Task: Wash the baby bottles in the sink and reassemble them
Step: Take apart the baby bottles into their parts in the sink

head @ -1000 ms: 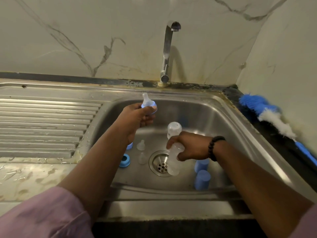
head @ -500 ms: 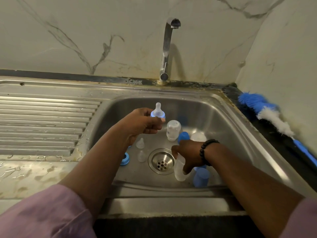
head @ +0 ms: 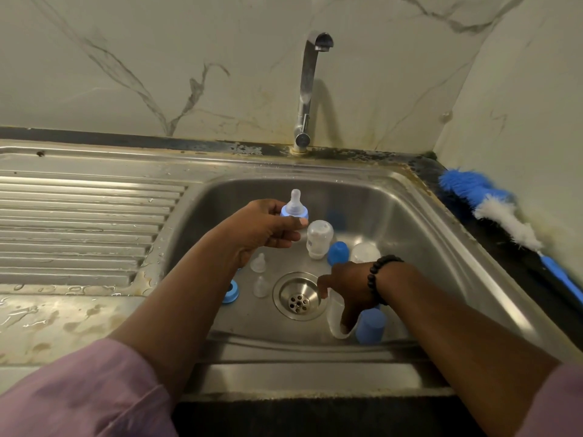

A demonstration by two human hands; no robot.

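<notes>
Down in the sink parts lie scattered, reassembly barely begun: left hand fingers pinch a teat-and-ring, right hand curls around a clear bottle near the drain.

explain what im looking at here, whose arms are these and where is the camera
The camera sits on a person's head, looking down, so these are that person's own arms over a steel sink. The left hand holds a teat in a blue ring. The right hand reaches down and grips a clear bottle near the drain. More bottle parts lie in the basin: another bottle, loose teats, blue caps. A bottle brush lies at the right.
</notes>
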